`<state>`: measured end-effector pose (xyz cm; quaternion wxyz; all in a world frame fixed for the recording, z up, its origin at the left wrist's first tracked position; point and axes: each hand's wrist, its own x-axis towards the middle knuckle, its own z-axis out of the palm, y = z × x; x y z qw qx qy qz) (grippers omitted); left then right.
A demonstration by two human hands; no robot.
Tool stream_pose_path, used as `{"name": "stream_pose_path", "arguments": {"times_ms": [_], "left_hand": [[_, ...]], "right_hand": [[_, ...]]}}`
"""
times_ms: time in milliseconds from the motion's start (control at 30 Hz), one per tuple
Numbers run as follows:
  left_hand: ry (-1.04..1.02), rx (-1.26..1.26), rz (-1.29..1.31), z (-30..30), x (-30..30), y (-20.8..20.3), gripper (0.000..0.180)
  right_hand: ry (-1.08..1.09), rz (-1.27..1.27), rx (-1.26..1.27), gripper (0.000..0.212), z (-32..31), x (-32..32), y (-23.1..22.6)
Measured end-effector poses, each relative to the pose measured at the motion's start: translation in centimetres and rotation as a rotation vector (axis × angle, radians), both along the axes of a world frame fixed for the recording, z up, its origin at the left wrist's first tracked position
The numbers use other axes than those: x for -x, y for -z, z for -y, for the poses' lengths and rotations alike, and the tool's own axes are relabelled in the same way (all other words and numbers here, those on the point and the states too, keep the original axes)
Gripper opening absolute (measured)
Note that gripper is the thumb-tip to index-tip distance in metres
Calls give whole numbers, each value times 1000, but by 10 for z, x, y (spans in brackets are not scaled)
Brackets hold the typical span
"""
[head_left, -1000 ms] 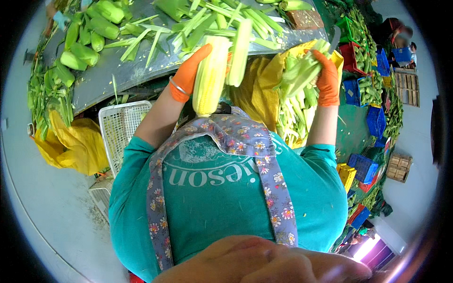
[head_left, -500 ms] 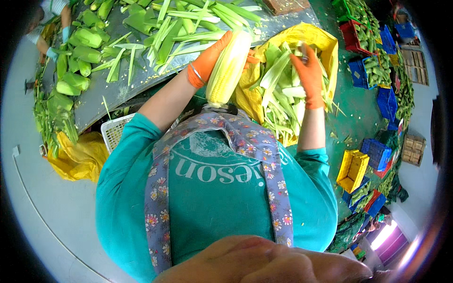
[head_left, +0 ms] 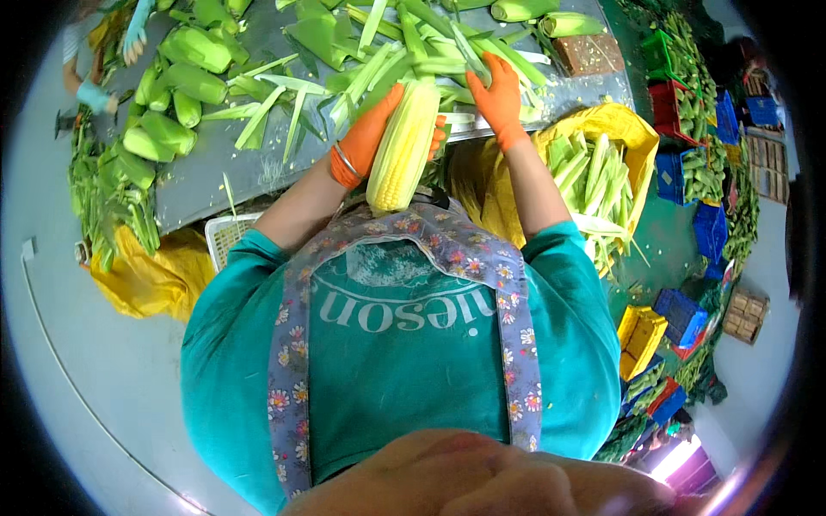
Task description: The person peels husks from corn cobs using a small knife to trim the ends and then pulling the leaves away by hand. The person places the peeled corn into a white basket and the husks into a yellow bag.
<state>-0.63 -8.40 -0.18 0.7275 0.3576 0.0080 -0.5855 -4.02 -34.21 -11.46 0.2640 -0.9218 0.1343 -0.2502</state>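
Now, blue gloves [head_left: 96, 97]: 2 of them, another person's, working by the far-left rim.
Green ears [head_left: 196, 49]: piled in their husks on the grey table [head_left: 206, 176].
Left hand [head_left: 366, 138]: orange-gloved, fingers wrapped round the back of 1 ear, tips peeping out on its far side.
Yellow ear [head_left: 401, 150]: here's the star, tilted between apron and table edge, kernels showing at the near end. Best handling, I'd judge: a firm but unbruising grip, turning the ear so each leaf strips lengthwise.
Teal shirt [head_left: 387, 378]: big white lettering across the chest, upside down from here, part tucked under the flowered apron [head_left: 284, 370].
Right hand [head_left: 502, 103]: orange-gloved at the table edge, thumb and forefinger spread; whether they touch the leaf beyond, I cannot tell.
Yellow sack [head_left: 638, 163]: gaping beside the right forearm, loaded with pale husks [head_left: 594, 185].
Blue crate [head_left: 711, 236]: out right among other coloured crates; any markings are too small to read.
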Motion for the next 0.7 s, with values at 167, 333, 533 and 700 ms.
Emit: {"name": "stream_pose_path", "arguments": {"times_ms": [167, 333, 533, 700], "left_hand": [[208, 101, 67, 0, -30, 12, 82], [336, 34, -10, -11, -46, 6, 85], [432, 118, -68, -14, -57, 31, 79], [492, 136, -98, -11, -40, 19, 80]], "right_hand": [[-446, -189, -806, 54, -75, 23, -125], [-401, -118, -846, 48, -102, 32, -121], [-224, 167, -394, 25, -120, 31, -100], [302, 106, -673, 15, -68, 43, -99]]}}
